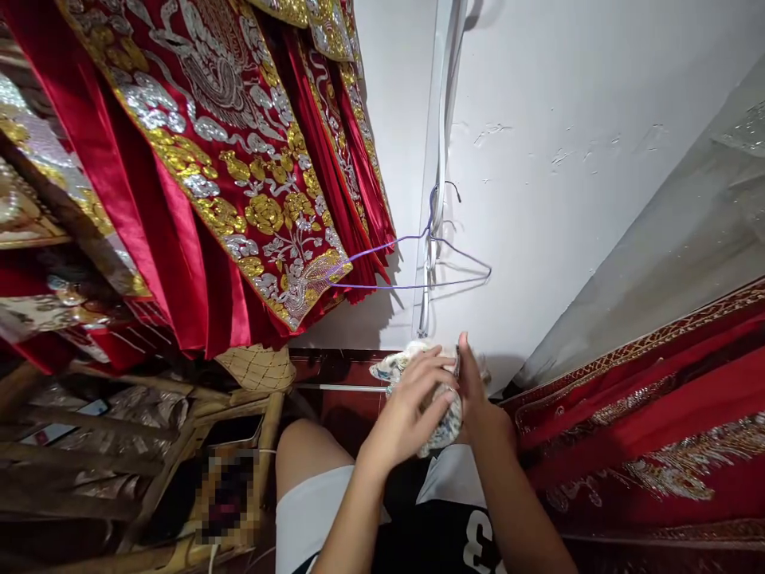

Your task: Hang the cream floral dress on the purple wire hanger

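Note:
A bunched white cloth (445,426) with a blue pattern is between my hands, low in front of the wall and above my lap. My left hand (415,402) curves over it from the left, with fingers bent across its top and the thumb against its front. On the other side my right hand (473,387) grips the bundle, one digit pointing up and its other fingers mostly hidden. Just above the cloth, a purple wire hanger (412,285) hangs from a white strap (443,119) on the wall.
Red garments with gold and silver sequins (263,211) hang at the upper left. A bamboo frame (272,426) stands at lower left, with a phone (233,431) on it. Red embroidered fabric (657,422) and clear plastic sheeting (669,231) line the right side.

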### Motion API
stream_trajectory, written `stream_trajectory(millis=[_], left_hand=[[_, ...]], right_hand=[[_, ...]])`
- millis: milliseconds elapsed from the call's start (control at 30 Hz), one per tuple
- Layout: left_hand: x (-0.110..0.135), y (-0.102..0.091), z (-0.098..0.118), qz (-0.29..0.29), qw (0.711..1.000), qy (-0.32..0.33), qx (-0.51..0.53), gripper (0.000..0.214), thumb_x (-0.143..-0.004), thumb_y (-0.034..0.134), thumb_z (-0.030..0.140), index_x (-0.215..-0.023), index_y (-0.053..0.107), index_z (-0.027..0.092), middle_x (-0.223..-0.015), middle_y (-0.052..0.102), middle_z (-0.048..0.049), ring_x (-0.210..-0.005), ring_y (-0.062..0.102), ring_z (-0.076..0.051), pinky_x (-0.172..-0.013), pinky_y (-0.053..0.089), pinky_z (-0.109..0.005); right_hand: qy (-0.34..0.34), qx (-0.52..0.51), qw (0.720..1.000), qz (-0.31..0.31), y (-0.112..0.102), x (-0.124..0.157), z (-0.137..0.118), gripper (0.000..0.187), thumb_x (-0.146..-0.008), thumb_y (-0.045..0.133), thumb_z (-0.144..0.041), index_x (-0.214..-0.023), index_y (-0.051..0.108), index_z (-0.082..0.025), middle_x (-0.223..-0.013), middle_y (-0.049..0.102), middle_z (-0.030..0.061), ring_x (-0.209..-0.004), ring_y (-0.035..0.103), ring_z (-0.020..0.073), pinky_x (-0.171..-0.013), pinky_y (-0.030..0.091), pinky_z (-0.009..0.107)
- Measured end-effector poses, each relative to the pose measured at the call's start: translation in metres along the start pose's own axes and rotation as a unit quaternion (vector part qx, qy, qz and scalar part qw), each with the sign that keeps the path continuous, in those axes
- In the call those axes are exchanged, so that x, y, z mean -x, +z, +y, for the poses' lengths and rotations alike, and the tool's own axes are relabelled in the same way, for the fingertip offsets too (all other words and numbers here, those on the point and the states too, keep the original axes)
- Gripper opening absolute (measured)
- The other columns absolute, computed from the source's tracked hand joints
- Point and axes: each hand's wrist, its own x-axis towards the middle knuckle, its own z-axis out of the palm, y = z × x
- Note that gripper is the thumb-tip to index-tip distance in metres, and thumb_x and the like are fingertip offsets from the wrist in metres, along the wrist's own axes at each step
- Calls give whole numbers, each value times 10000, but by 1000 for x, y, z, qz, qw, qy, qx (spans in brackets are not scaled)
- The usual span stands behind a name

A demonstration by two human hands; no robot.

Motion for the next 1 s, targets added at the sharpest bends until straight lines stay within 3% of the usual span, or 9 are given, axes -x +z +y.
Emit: stream_trajectory(millis=[233,300,433,500,600,667,767,867,1000], left_hand=[[-26,-51,-2,76,996,-28,-23,467,-924,659,390,-1358,580,239,-1435,560,-125,-1385,474,-292,-1199,316,-422],[-31,-57,-12,17,998,-53,28,412,-936,615,482,-1254,658,224,-1317,633,-124,-1295,543,-299,-1147,369,-401],[-29,-66,-40,-188,973,-125,57,578,-917,504,681,-703,641,162,-693,585,-43,-683,541,-190,-688,459,-294],[-25,-79,-51,-236,959,-158,-23,592,-890,552,675,-594,525,163,-579,447,11,-566,390,-125,-564,328,-248],[-22,-111,-59,-214,941,-176,-193,540,-876,605,597,-570,477,172,-538,396,31,-525,310,-106,-537,220,-253],[-22,-133,-60,-182,924,-184,-283,494,-853,641,537,-538,495,185,-498,433,21,-486,317,-116,-537,212,-268],[-21,-157,-62,-125,923,-205,-300,373,-775,719,416,-499,567,215,-465,517,-4,-432,370,-139,-529,255,-269],[-22,-166,-67,-35,956,-230,-178,279,-642,819,277,-472,600,247,-490,597,-18,-436,472,-172,-545,360,-258],[-31,-169,-70,116,958,-257,-53,276,-558,831,108,-481,605,246,-717,733,-84,-768,690,-274,-786,497,-274]], right_hand=[[118,137,976,-119,10,-15,-61,363,-669,841,-463,-871,703,-195,-745,717,27,-724,685,213,-649,553,310],[132,204,950,-197,13,-17,-79,285,-658,850,-368,-824,713,-181,-748,721,20,-683,664,187,-634,534,293],[154,377,832,-377,11,-22,-120,207,-736,763,-350,-676,722,-156,-639,679,23,-541,580,158,-507,457,279],[50,441,832,-334,3,-27,-135,215,-802,700,-352,-736,770,-160,-731,730,50,-629,641,189,-566,501,294],[-176,466,857,-133,-13,-43,-137,245,-867,646,-311,-1014,807,-199,-1107,769,80,-1042,698,255,-907,545,371],[-256,474,842,-18,-26,-57,-127,364,-894,621,-299,-1226,744,-215,-1304,706,88,-1245,626,270,-1060,477,423],[-268,523,809,19,-42,-77,-107,454,-916,599,-312,-1345,673,-182,-1388,657,120,-1313,589,290,-1107,436,439],[-232,588,775,0,-53,-80,-98,347,-948,543,-322,-1175,765,-182,-1215,750,116,-1147,683,304,-980,496,402],[-223,634,740,11,-59,-59,-111,301,-947,555,-389,-934,801,-214,-919,794,70,-854,705,258,-739,467,301]])
